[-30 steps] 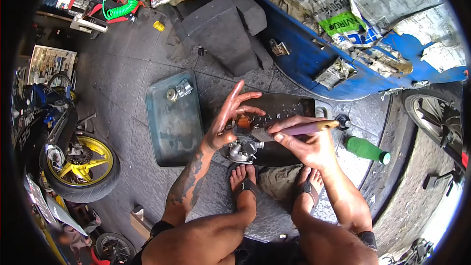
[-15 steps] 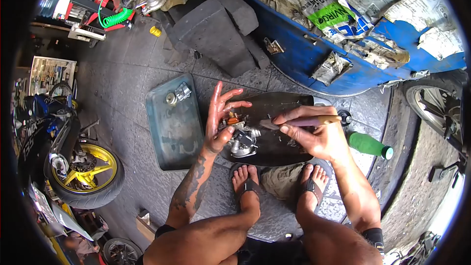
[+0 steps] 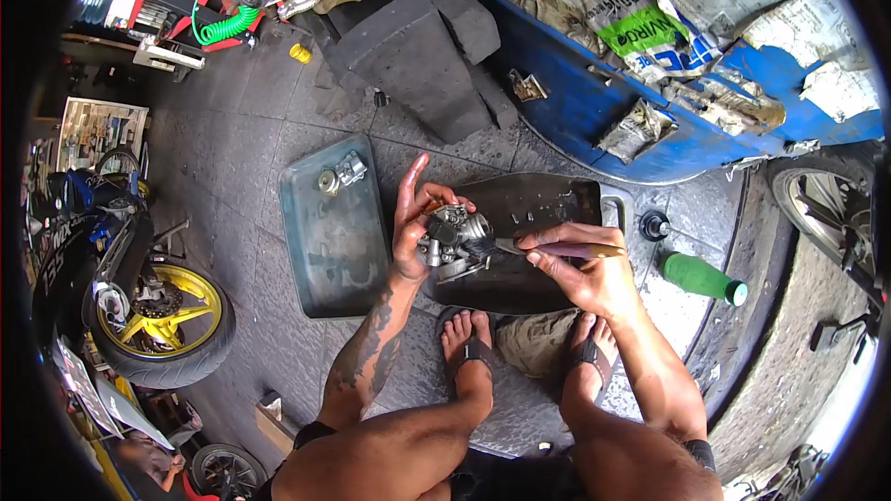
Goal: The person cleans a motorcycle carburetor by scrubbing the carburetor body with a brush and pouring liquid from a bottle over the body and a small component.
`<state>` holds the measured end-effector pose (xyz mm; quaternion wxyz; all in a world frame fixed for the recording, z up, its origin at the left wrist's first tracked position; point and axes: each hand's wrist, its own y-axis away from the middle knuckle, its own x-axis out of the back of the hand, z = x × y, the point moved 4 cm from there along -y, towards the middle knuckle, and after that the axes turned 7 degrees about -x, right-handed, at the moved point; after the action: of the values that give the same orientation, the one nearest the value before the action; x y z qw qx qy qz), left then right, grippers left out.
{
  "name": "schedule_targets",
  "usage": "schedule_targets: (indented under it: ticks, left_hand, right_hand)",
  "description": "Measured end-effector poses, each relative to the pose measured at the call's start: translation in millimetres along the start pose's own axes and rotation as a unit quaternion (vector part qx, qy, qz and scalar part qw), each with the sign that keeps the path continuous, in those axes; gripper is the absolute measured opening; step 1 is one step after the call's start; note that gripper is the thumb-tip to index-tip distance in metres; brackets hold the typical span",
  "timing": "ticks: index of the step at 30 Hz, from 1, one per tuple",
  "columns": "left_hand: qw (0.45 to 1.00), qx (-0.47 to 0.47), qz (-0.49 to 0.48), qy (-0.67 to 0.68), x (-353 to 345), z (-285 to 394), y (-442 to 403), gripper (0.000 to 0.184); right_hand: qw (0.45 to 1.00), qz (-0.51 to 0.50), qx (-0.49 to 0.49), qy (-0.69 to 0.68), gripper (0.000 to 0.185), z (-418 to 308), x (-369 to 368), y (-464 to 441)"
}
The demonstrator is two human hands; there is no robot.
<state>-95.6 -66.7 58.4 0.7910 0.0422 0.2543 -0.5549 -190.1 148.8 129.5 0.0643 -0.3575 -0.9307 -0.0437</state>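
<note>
Fingers (image 3: 412, 184) of your left hand (image 3: 406, 241) are curled around the metal carburettor body (image 3: 455, 234), thumb on the near side, while the index finger points up, clear of it. Your right hand (image 3: 592, 271) pinches the brush (image 3: 583, 249) by its handle between thumb and fingertips, its dark bristles overlapping the body's round mouth in this view; whether they press on it you cannot tell from above. The body is over the left end of the dark tray (image 3: 548, 199), just right of the blue-grey tray (image 3: 339, 255), where two small metal parts (image 3: 342, 173) lie. Expect the body to feel dense for its size, rigid and uneven, and likely slick, since your left fingers look wet. Its solid casting should take a firm hold, but thin projections and any small fittings may be easier to bend or damage, so keep your grip on the thick body, thumb opposite fingers, away from the open mouth. The brush should be light, stiff in the handle and soft at the bristles; grip it by the handle.
</note>
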Motion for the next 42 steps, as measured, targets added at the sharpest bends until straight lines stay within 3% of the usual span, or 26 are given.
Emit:
schedule_targets:
  ticks: [1, 4, 5, 7, 9, 11, 13, 17, 19, 22, 23, 27, 28, 32, 35, 37, 39, 42]
  left_hand:
    - [1.000, -0.006, 0.001, 0.001, -2, 0, 0, 0.090]
    - [1.000, -0.013, 0.006, -0.026, -1, 3, -2, 0.091]
    - [0.999, -0.015, 0.004, -0.037, 0, 5, -3, 0.091]
    - [0.998, -0.017, 0.000, -0.059, 3, 8, -5, 0.092]
    - [0.999, 0.003, 0.040, -0.026, 4, 8, -5, 0.099]
    - [0.998, -0.011, 0.031, -0.058, 1, 11, -7, 0.097]
    - [0.999, -0.018, 0.014, -0.023, 1, 9, -10, 0.092]
    - [0.996, 0.003, 0.048, -0.079, 17, 5, -1, 0.097]
    - [0.995, -0.007, 0.045, -0.087, 18, 6, -2, 0.096]
    - [0.995, -0.018, 0.023, -0.097, 18, 4, -4, 0.095]
    - [0.995, -0.019, 0.018, -0.101, 19, 4, -4, 0.095]
    - [0.996, -0.014, -0.002, -0.085, 17, 4, -5, 0.095]
    - [0.997, -0.011, -0.004, -0.076, 16, 3, -6, 0.095]
    - [0.996, 0.024, -0.029, -0.078, 0, 5, -8, 0.100]
    - [0.997, 0.032, -0.024, -0.063, 6, 3, -5, 0.102]
    - [0.998, 0.037, -0.023, -0.049, 7, 2, -7, 0.102]
    - [0.999, 0.015, -0.032, -0.033, 2, 4, -5, 0.097]
    - [0.998, 0.028, -0.016, -0.054, 0, 3, -4, 0.100]
  right_hand:
    - [1.000, 0.003, -0.004, -0.003, 0.013, -10, -1, 1]
    - [0.994, -0.029, 0.107, -0.004, 0.013, -30, -7, -3]
    - [0.994, -0.029, 0.109, -0.002, 0.013, -28, -4, -6]
    - [0.989, -0.084, 0.026, 0.122, 0.015, -15, 2, -12]
    - [0.991, -0.075, 0.023, 0.113, 0.016, -15, 4, -12]
    - [0.995, -0.032, 0.097, -0.017, 0.016, -33, -1, -7]
    - [0.995, -0.041, 0.086, -0.017, 0.017, -23, -7, -6]
    - [0.994, 0.030, -0.070, 0.077, 0.014, 34, 3, 0]
    - [0.982, 0.009, -0.071, 0.177, 0.014, 78, -9, 13]
    - [0.963, 0.001, -0.104, 0.250, 0.013, 84, -21, 16]
    - [0.963, 0.001, -0.104, 0.249, 0.013, 80, -18, 14]
    - [0.996, 0.029, -0.087, 0.009, 0.010, 4, 10, -2]
    - [0.999, 0.023, -0.028, -0.004, 0.013, -9, 14, -2]
    - [0.997, -0.068, 0.039, -0.014, 0.016, -8, -6, -8]
    - [0.996, -0.053, 0.006, 0.074, 0.013, 4, 3, -7]
    - [0.999, -0.044, -0.003, 0.024, 0.013, 0, 1, -5]
    - [0.998, -0.007, 0.060, -0.036, 0.014, -20, -6, 4]
    - [0.999, -0.013, 0.042, 0.025, 0.016, 2, -9, 4]
